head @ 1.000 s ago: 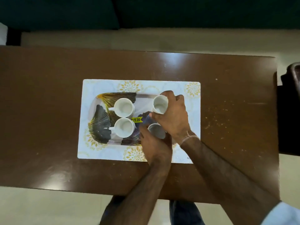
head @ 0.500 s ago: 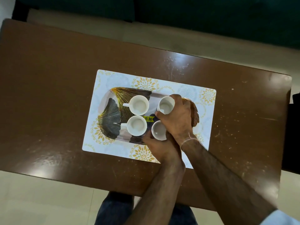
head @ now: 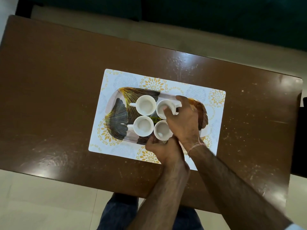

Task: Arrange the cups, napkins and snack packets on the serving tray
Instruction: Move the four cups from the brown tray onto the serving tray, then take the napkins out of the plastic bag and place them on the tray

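A serving tray (head: 116,117) with black and gold leaf prints lies on a white placemat (head: 116,77). Several white cups stand on it in a tight cluster. The far left cup (head: 147,105) and the near left cup (head: 143,126) have handles that point left. My right hand (head: 182,120) grips the far right cup (head: 163,107), thumb inside its rim. My left hand (head: 162,148) holds the near right cup (head: 162,130) from the near side. No napkins or snack packets are in view.
The placemat sits in the middle of a brown wooden table (head: 49,97). A dark green sofa (head: 216,17) stands beyond the far edge. A dark object (head: 302,138) is at the right edge. My knees show below the near edge.
The two right cups have slid left and now sit close against the two left cups. Both hands moved with them. The camera view has shifted and tilted.
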### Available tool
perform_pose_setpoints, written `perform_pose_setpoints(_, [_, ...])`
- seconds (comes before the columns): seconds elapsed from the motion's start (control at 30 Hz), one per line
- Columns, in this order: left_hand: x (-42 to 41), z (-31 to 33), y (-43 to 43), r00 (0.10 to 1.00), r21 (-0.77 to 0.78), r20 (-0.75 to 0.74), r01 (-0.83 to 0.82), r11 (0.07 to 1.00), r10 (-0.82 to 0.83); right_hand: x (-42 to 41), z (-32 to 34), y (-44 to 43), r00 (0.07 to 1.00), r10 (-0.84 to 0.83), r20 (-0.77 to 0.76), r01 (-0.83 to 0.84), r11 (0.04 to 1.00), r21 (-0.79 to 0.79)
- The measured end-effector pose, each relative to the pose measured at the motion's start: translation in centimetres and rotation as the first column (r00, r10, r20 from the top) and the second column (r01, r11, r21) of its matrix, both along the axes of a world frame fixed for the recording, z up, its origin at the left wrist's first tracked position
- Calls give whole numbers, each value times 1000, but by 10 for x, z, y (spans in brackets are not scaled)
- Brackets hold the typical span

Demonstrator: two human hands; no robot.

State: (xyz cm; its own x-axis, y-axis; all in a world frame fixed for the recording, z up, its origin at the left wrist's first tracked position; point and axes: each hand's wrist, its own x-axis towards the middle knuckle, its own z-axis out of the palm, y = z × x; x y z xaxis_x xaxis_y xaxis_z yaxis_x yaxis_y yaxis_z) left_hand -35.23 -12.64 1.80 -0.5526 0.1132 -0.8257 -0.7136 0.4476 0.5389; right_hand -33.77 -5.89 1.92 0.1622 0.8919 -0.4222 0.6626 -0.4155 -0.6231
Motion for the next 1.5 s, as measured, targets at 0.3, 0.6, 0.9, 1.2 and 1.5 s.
perform_pose_setpoints(0.3, [22, 8, -28, 949, -146, 71, 315, 938, -307, 46, -1, 8, 998, -55, -27, 56, 997, 47])
perform_pose_setpoints(0.6, [86, 10, -19, 414, 21, -178, 909, 417, -893, 163, 7, 6, 993, -111, -29, 113, 990, 79])
perform_pose_setpoints(0.9, [195, -24, 37, -104, -33, -421, 995, -99, -901, 329, 7, -18, 943, -333, 10, 329, 937, 112])
perform_pose_setpoints(1.2, [365, -44, 89, -315, -78, -607, 937, -340, -730, 487, -4, -57, 812, -580, 62, 560, 805, 196])
perform_pose_setpoints(1.5, [494, -36, 96, -863, -742, -477, 295, -602, 166, 591, -37, -92, 590, -802, 96, 799, 597, 76])
